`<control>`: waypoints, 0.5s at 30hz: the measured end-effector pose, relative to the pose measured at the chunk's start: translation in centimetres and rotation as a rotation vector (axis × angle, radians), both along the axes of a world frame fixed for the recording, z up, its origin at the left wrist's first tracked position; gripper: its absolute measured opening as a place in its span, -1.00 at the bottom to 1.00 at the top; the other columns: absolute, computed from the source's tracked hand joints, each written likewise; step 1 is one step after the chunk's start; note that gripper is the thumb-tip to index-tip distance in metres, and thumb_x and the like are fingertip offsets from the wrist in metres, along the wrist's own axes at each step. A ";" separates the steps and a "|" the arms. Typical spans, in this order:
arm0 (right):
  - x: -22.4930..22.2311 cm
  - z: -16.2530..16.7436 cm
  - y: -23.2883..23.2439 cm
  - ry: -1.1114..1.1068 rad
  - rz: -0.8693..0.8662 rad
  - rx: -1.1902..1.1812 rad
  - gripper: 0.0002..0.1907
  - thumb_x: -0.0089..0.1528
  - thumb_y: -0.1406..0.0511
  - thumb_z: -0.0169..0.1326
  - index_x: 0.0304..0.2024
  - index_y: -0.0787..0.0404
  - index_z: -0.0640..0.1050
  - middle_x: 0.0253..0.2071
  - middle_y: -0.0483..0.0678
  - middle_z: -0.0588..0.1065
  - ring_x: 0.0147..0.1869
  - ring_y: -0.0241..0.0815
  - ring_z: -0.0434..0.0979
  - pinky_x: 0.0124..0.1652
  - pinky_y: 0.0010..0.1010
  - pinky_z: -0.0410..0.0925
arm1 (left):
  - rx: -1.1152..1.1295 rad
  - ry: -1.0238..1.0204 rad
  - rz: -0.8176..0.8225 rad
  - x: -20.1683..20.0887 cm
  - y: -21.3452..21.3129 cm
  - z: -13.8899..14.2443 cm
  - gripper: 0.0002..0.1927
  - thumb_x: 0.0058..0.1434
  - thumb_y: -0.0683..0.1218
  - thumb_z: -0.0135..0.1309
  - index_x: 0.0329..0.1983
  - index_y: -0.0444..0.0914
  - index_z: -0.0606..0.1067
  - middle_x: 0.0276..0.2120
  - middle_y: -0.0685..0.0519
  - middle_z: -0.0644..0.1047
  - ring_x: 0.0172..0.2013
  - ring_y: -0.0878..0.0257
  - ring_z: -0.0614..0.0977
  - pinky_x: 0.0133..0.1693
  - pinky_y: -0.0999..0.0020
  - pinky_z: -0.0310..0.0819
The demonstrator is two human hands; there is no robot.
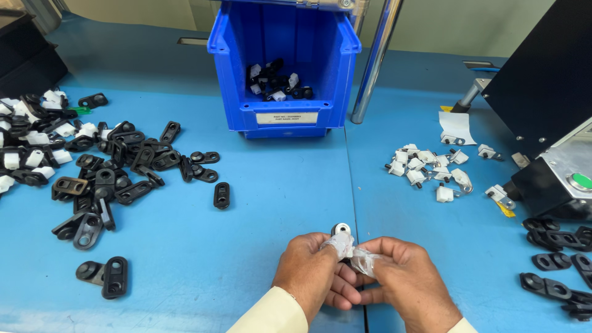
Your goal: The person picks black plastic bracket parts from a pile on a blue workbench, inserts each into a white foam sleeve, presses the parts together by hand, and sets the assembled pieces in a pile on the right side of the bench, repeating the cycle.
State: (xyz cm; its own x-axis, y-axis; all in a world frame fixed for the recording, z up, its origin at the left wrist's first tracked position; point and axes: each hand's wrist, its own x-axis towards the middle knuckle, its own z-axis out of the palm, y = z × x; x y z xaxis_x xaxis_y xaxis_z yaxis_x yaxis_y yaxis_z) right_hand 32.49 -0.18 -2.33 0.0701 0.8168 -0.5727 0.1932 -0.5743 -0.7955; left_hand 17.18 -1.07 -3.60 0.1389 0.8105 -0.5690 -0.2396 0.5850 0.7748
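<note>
Head view, near edge first: left hand [313,271] and right hand [404,287] meet just above the blue surface [259,246], fingertips pressed together around a small grey metal part with a round eye [340,230], which pokes up between them. Both grips are pinched shut on it, thumbs and forefingers wrapped in pale tape or finger cots [361,259], likely to guard the skin or keep the part clean. The part is held close to the body and centred, seemingly so both hands can work it at once; whether a second piece is hidden inside the fingers cannot be told. Cream sleeves show at both wrists

Left of the hands, a lone black oval plastic link [105,276] lies flat, and further out a loose heap of black links [111,172] spreads over the surface, mixed with white clips at the far left [24,154]. It sits within easy reach of the left hand, probably as stock. One single black link [221,195] lies apart, nearer the middle

Right side: a small cluster of white clips with metal pins [425,166], well apart from the hands, and more black links [558,259] by the right edge beside a black machine with a green button [579,180]

Far centre: a blue open-front bin [283,61] holds a few black-and-white pieces [274,83] low at the back, its mouth facing the person so pieces go in or out without lifting. A metal pole [376,55] rises just beside it
</note>
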 end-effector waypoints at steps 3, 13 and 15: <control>0.4 0.1 0.3 0.043 -0.068 -0.009 -0.78 0.31 0.33 0.07 -0.03 0.29 0.60 -0.31 0.02 0.63 -0.36 -0.20 0.63 -0.35 -0.31 0.53 | -0.005 -0.019 -0.022 0.1 0.1 -0.2 -0.68 0.36 -0.15 -0.25 -0.05 -0.40 0.50 -0.51 -0.08 0.54 -0.66 0.20 0.62 -0.65 0.40 0.51; 2.4 -1.5 1.4 0.130 0.101 0.131 -0.43 0.14 0.64 -0.03 0.17 0.22 0.54 -0.09 0.05 0.60 -0.20 -0.17 0.64 -0.30 -0.37 0.52 | 0.009 0.226 -0.182 0.1 -0.1 0.8 -0.56 0.25 -0.18 -0.01 0.23 -0.22 0.49 -0.46 0.06 0.52 -0.56 0.34 0.57 -0.61 0.41 0.53; 2.4 -1.7 1.4 0.109 0.087 0.143 -0.51 0.13 0.58 0.01 0.10 0.22 0.61 -0.13 0.03 0.59 -0.24 -0.21 0.62 -0.31 -0.38 0.51 | 0.051 0.346 -0.251 -0.3 -0.2 1.4 -0.50 0.19 -0.22 -0.02 0.24 -0.17 0.50 -0.48 0.03 0.54 -0.59 0.34 0.56 -0.61 0.42 0.52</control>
